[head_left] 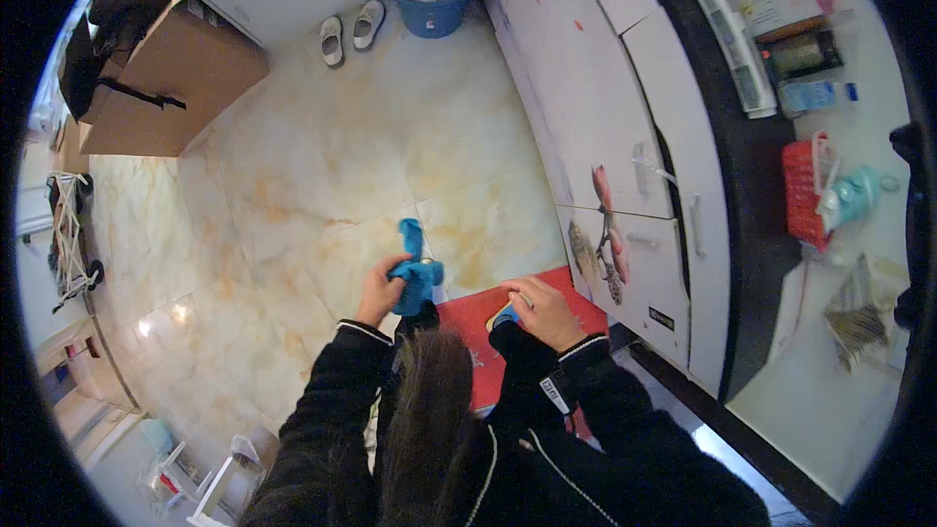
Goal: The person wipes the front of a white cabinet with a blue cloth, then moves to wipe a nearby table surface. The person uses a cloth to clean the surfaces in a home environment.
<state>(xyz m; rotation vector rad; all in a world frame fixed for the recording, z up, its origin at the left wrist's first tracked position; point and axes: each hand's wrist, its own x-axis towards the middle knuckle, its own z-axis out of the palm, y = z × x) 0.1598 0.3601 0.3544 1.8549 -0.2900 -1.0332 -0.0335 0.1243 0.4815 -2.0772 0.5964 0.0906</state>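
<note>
A bright blue piece of soft fabric (pixel 418 283) is gripped by my left hand (pixel 378 291), its fingers closed on the near side. One narrow end of the fabric sticks up, away from me; whether it is a sock or a cloth I cannot tell. My right hand (pixel 547 313) is to the right with its fingers curled, beside a blue item with a yellowish edge (pixel 506 314) at the end of my black trouser leg (pixel 522 351). What the right fingers hold, if anything, is hidden. Dark hair hangs between my arms.
A red mat (pixel 468 317) lies under my right hand on the marbled floor (pixel 322 205). White cabinets (pixel 625 263) and a dark-edged counter (pixel 820 332) run along the right. Ahead are white shoes (pixel 366 25) and a blue bin (pixel 432 15). A cardboard box (pixel 185 78) stands left.
</note>
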